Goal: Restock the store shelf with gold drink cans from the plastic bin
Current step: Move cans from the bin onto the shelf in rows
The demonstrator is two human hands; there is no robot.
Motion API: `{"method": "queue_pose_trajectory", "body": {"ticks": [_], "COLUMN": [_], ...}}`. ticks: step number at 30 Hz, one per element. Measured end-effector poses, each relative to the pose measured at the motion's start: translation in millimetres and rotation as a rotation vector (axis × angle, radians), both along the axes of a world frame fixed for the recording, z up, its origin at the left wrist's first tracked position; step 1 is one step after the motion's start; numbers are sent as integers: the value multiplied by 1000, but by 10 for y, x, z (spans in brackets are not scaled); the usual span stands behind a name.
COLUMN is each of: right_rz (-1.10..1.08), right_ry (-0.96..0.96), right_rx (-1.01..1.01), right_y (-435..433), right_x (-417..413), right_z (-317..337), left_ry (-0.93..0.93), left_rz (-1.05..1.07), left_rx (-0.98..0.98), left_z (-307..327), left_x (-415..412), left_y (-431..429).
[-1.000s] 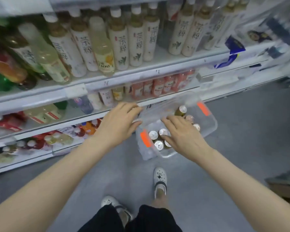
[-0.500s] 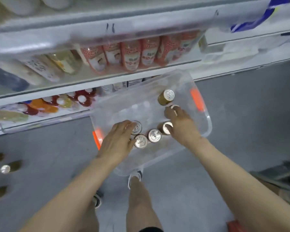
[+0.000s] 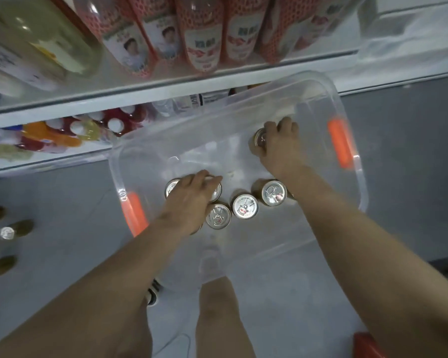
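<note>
Nearest me is the person's bare leg [image 3: 217, 313] and the edge of a shoe [image 3: 152, 293] on the grey floor [image 3: 398, 177]. They're bent right over, with both bare forearms reaching down and forward into the clear plastic bin with orange handles [image 3: 204, 156]. The bin sits on the floor right up against the shelving.

In the near-left part of the bin there's a bunch of upright gold drink cans with silver pull-tab tops [image 3: 245, 205], touching or just beside each other. The left hand [image 3: 192, 200] lies palm-down over the left end of that bunch. Its fingers are pressed together and bent over two can tops, and I can't tell if it's actually got hold of one.

Further in, the right hand [image 3: 279, 146] is near the right orange handle, well apart from the bunch. Its fingers are curled round a single gold can [image 3: 259, 137].

Behind the bin is the white store shelf [image 3: 166, 91], with red-labelled bottles [image 3: 202, 34] on one level and mixed coloured bottles [image 3: 62, 133] on the level below.
</note>
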State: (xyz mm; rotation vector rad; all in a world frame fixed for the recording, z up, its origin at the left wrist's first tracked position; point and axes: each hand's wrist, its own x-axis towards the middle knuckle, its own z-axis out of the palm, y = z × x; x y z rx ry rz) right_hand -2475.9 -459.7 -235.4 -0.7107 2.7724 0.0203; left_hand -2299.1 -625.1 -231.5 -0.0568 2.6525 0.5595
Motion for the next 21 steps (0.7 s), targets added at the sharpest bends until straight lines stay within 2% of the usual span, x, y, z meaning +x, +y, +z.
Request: {"method": "queue_pose_trajectory", "body": {"ticks": [5, 9, 12, 18, 21], "right_rz": [23, 101, 82, -27, -67], "right_ry": [-110, -258, -248, -154, -189], "right_rx": [-118, -117, -172, -204, -244], "right_y": [-11, -23, -26, -53, -74], "right_x": [335, 472, 470, 408, 385], "right_z": [-50, -82, -124, -216, -259], "left_ry": [-37, -42, -47, 149, 168], "left_rz": [-71, -109, -98, 55, 66], "left_rx": [-33, 36, 64, 77, 89], "left_z": [-59, -59, -82, -184, -208], "left_x": [-82, -175, -216, -439, -545], "left_y": [9, -30, -30, -94, -145]}}
